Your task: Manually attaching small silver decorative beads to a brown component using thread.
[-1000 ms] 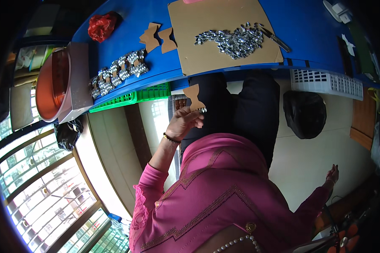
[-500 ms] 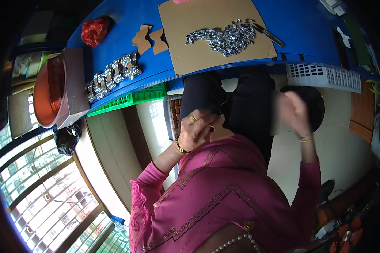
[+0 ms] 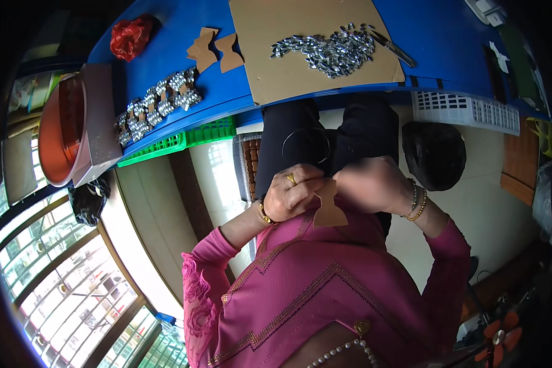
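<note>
Above my lap, my left hand (image 3: 294, 193) is closed with a pinch on a brown card (image 3: 330, 211), cut narrow at the waist like an hourglass. The card's lower part hangs free in front of the pink top. My right hand (image 3: 375, 186) is close beside the card's upper right edge; its fingers are smeared by motion, so their grip does not show. Over the dark trousers, just beyond my left hand, a thin loop of thread or cord (image 3: 283, 146) curves in the air. Where its ends go is hidden.
On the blue table (image 3: 165, 40) lie a cardboard sheet (image 3: 257, 73) with shiny silver pieces (image 3: 337, 54) and tweezers-like tool (image 3: 392, 49), more brown cards (image 3: 229, 53), wrapped silver bundles (image 3: 159, 104) and a red plastic bag (image 3: 130, 38). Below are green (image 3: 208, 132) and white baskets (image 3: 466, 110).
My right hand has swung in from the far right to beside the card. The card now hangs more upright in my left hand, and the loop shows over the trousers.
</note>
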A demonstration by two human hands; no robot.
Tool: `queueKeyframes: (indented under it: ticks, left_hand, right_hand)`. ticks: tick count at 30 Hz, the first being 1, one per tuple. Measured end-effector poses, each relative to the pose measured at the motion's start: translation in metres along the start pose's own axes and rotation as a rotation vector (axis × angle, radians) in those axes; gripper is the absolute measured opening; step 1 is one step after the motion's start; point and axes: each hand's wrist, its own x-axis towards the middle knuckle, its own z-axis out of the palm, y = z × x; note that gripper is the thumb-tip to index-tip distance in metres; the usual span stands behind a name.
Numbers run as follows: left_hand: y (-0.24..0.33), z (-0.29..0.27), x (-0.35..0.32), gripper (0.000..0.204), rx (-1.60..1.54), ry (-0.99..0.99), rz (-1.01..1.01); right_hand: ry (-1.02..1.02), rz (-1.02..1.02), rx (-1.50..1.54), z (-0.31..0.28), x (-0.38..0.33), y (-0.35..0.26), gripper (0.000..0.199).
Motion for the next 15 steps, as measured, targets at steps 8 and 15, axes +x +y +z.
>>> queueKeyframes:
  ticks: [8,15]
  left_hand:
    - [0.0001,0.0017,-0.0027,0.034,0.017,0.012,0.010]
    - [0.0013,0.0040,-0.0027,0.033,0.032,-0.002,0.009]
  right_hand:
    - [-0.056,-0.054,-0.060,0.0025,0.0036,-0.0012,0.011]
    - [-0.110,-0.050,-0.060,0.0014,0.0015,0.0003,0.013]
